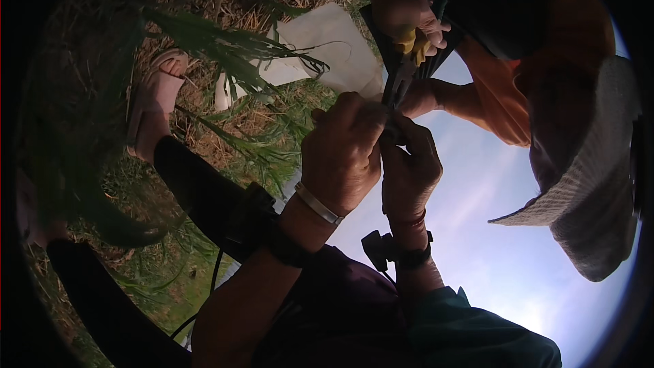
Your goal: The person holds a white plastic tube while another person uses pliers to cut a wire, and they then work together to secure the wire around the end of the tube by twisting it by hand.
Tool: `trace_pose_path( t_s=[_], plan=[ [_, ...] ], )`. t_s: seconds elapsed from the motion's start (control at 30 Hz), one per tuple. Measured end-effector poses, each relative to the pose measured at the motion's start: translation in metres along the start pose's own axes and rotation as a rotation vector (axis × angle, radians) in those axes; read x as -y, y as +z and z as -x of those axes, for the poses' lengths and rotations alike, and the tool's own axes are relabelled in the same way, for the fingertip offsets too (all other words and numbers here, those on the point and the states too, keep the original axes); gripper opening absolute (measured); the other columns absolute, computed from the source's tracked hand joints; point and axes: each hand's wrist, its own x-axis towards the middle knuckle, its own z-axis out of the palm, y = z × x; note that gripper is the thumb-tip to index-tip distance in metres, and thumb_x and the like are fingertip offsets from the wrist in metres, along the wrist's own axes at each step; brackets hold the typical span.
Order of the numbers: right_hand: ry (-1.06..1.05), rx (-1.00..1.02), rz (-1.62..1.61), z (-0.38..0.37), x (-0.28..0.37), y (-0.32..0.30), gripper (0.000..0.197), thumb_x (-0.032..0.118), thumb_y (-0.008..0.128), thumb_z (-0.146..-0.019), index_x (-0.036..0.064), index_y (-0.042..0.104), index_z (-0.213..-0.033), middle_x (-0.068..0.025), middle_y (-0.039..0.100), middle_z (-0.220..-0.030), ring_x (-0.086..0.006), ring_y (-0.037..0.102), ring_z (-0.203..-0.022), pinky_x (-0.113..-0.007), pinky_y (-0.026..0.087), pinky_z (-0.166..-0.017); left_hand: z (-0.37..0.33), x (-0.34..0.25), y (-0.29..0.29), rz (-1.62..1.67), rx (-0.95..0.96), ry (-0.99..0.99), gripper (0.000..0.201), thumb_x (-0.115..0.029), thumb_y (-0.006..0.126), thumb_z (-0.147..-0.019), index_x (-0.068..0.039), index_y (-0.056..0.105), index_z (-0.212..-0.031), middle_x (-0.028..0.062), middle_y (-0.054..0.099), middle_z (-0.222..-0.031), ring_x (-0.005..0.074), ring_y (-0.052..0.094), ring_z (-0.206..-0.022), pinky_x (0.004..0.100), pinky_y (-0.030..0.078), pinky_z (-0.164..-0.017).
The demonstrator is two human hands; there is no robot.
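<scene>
My left hand [344, 143] is closed, its fingers bunched at a small dark piece. My right hand [413, 163] pinches at the same spot from the other side, thumb and fingertips pressed together. What lies between the fingers is mostly hidden; a thin dark strip [390, 88] rises from there. Just above, another person's hand [409, 17] grips a hand tool with yellow handles [413, 42]. Its metal jaws [405, 76] point down toward my fingertips. A further hand [418, 97], at the end of an orange-sleeved arm, is close behind the strip.
A pale sheet [334, 48] lies on grass and straw behind my left hand. Long green leaves [218, 41] cross the upper left. Feet in pink sandals [162, 88] and dark-clad legs [197, 191] are at left. A person in a brimmed hat [593, 184] leans in at right.
</scene>
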Motion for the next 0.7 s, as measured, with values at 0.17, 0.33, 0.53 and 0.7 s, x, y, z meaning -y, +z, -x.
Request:
trace_pose_path(
  t_s=[0.17,0.33,0.53,0.7],
  plan=[
    [-0.007,0.002,-0.022,0.000,0.001,0.000,0.037,-0.003,0.071,-0.087,0.0014,0.070,-0.123,-0.0110,0.069,-0.102,-0.0170,0.070,-0.088,-0.028,0.061,-0.066,-0.003,-0.004,-0.003,-0.049,-0.007,0.004,0.033,0.003,0.071,-0.071,-0.008,0.070,-0.102,0.0072,0.057,-0.097,0.0276,0.067,-0.081,0.0397,0.054,-0.069],
    [0.011,0.025,-0.011,-0.001,0.004,-0.001,0.037,-0.004,0.071,-0.087,0.0008,0.069,-0.123,-0.0109,0.069,-0.101,-0.0176,0.070,-0.089,-0.028,0.060,-0.065,-0.004,-0.004,-0.004,-0.038,-0.006,-0.027,0.031,0.003,0.072,-0.070,-0.009,0.069,-0.098,0.0060,0.057,-0.094,0.0270,0.065,-0.078,0.0389,0.050,-0.071],
    [-0.015,0.008,-0.060,-0.005,0.003,0.001,0.035,-0.004,0.070,-0.087,0.0004,0.069,-0.122,-0.0107,0.069,-0.101,-0.0184,0.070,-0.087,-0.029,0.060,-0.068,-0.009,-0.001,-0.001,-0.054,-0.031,0.008,0.028,0.002,0.071,-0.069,-0.010,0.067,-0.094,0.0058,0.056,-0.093,0.0274,0.064,-0.078,0.0392,0.049,-0.071],
    [0.020,0.018,-0.030,-0.007,0.009,0.003,0.035,-0.002,0.071,-0.087,0.0009,0.070,-0.121,-0.0106,0.069,-0.101,-0.0186,0.071,-0.087,-0.029,0.059,-0.069,-0.011,0.000,-0.007,-0.052,0.020,-0.048,0.029,0.003,0.074,-0.071,-0.008,0.072,-0.098,0.0090,0.065,-0.098,0.0305,0.067,-0.088,0.0386,0.055,-0.075]
  ],
)
